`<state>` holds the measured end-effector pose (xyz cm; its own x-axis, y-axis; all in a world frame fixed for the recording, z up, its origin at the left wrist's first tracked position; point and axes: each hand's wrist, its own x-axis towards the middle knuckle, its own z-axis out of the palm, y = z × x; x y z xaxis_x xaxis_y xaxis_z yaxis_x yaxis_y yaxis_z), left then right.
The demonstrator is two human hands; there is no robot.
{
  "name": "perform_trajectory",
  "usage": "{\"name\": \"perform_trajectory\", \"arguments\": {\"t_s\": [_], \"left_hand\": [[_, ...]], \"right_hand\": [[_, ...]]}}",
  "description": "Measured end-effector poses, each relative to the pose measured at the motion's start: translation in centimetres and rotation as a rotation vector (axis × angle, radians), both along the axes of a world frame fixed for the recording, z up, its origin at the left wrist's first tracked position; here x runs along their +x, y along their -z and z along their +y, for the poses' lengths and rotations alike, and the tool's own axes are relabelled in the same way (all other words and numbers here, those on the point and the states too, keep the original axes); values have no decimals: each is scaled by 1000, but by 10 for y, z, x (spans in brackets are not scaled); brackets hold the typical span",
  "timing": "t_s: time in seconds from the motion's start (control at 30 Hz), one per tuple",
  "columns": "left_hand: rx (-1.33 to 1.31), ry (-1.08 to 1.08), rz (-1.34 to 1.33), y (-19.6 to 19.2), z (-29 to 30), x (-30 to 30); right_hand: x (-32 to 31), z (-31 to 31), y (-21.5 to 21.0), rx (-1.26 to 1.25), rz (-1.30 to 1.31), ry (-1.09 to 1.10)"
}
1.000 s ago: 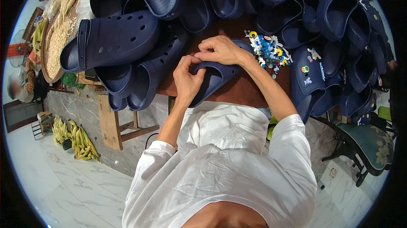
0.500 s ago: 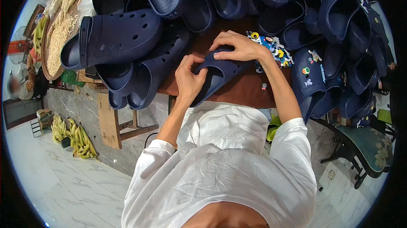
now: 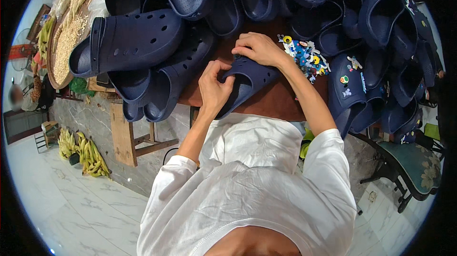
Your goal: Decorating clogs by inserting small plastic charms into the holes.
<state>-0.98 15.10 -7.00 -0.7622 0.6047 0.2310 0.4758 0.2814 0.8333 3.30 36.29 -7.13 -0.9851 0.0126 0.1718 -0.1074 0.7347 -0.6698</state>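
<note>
A navy foam clog [image 3: 259, 76] lies tilted on the brown tabletop [image 3: 278, 103] in front of me. My left hand [image 3: 214, 86] is closed around the near left edge of its opening, thumb pressed to the rim. Over the upper part of the shoe, my right hand [image 3: 259, 49] is closed, its fingertips at a small dark round piece [image 3: 236, 56] on the clog's surface. Just right of that hand spreads a heap of small colourful shoe charms [image 3: 312, 60]. Further right stands a navy clog with charms fixed on it [image 3: 346, 84].
Plain navy clogs [image 3: 138, 39] are piled at the left and back. More clogs, some with charms, crowd the right side. A wooden stool [image 3: 124, 134] stands below left, a cushioned chair [image 3: 412, 165] at lower right. Bananas [image 3: 90, 156] lie on the floor.
My right hand and forearm have shifted slightly left, and the dark round piece now shows at its fingertips. The forearm covers most of a loose charm near the table edge. My left hand keeps its grip.
</note>
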Motion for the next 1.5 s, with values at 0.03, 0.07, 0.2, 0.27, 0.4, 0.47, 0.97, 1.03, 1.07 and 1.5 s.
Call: {"name": "perform_trajectory", "arguments": {"t_s": [0.03,0.07,0.2,0.27,0.4,0.47,0.97,1.03,1.07,1.5], "left_hand": [[1,-1,1,1,-1,-1],[-3,1,5,2,-2,-1],[-20,16,62,-3,-1,-1],[-40,17,52,-7,0,0],[-28,21,-33,-4,0,-2],[-70,61,42,-4,-1,-5],[-71,-7,-34,-17,-44,3],[-57,-43,-25,-13,-53,1],[-66,-59,-2,-13,-57,0],[-121,11,59,-20,-36,-7]], "right_hand": [[-3,0,-1,-6,-27,13],[-1,-1,-1,-4,-26,13],[28,0,-10,-133,247,298],[50,12,-14,-186,279,556],[91,38,-3,109,213,739],[105,45,1,227,246,791],[108,21,14,434,240,667],[108,17,15,430,234,654],[106,15,16,438,229,650],[115,-9,13,372,217,573]]}}
